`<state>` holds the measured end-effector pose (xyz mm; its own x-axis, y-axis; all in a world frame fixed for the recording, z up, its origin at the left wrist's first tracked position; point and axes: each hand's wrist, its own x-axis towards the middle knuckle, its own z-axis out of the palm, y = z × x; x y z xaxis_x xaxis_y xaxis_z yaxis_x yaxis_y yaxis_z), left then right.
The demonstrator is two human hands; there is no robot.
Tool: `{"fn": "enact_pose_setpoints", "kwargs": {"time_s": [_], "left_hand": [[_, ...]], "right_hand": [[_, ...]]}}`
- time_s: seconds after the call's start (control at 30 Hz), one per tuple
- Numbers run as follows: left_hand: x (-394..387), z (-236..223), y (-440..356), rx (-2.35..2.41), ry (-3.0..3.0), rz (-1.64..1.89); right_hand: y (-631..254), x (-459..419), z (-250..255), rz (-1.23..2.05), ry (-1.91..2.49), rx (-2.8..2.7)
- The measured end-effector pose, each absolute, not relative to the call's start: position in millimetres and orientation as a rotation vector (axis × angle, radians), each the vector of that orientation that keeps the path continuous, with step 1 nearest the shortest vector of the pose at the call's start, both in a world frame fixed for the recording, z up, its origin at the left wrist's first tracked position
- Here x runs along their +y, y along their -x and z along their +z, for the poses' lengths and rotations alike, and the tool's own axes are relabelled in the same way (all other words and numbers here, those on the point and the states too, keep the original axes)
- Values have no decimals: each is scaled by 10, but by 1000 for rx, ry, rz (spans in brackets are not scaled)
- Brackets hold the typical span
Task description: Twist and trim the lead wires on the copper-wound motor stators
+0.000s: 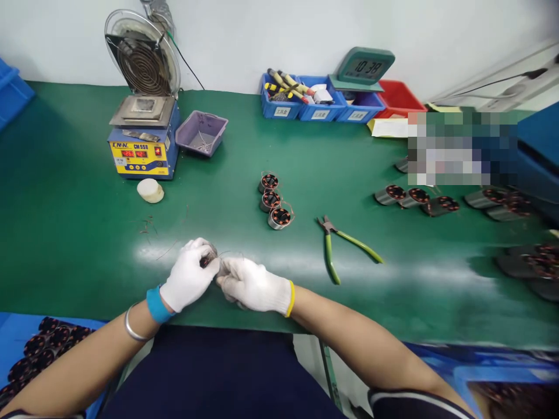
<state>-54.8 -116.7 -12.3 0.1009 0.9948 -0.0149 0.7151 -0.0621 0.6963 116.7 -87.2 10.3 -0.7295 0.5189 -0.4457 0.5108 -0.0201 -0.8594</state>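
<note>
1 green tabletop (332,163) against white wall (227,41)

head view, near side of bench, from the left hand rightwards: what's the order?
Left hand holding a wound part → right hand → green-handled pliers → blurred cluster of similar parts by the right edge.

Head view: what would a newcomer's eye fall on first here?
Probably the white-gloved hands near the front edge: the left hand holds a coil part, with the right hand close beside it. Next, the green-handled pliers lying open on the green tabletop to their right. Then the yellow-fronted machine with glowing red digits, at back left.
</note>
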Motion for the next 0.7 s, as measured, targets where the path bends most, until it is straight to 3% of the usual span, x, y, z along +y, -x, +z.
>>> {"fn": "enact_pose_setpoints", "kwargs": {"time_s": [0.07, 0.1, 0.17, 0.3, 0.4, 0.7], "left_hand": [[-1162, -97, 605, 1626, -1818, 636], [-1175, -78, 653, 1581, -1806, 640], [-1229, -30, 767, 1490, -1779, 641], [-1366, 33, 902, 1559, -1852, 557], [-1386, 14, 868, 1671, -1927, 523], [-1316, -25, 856, 1645, -1954, 463]], "right_hand": [[-1196, -906, 55, 2129, 1073, -1933], [-1228, -918, 33, 2082, 1070, -1904], [-1308, -924, -4, 1717, 1024, -2088], [-1362, -859, -57, 684, 607, -2710], [-1256, -784, -95, 321, 573, -2907], [-1071, -757, -27, 388, 781, -3095]]}}
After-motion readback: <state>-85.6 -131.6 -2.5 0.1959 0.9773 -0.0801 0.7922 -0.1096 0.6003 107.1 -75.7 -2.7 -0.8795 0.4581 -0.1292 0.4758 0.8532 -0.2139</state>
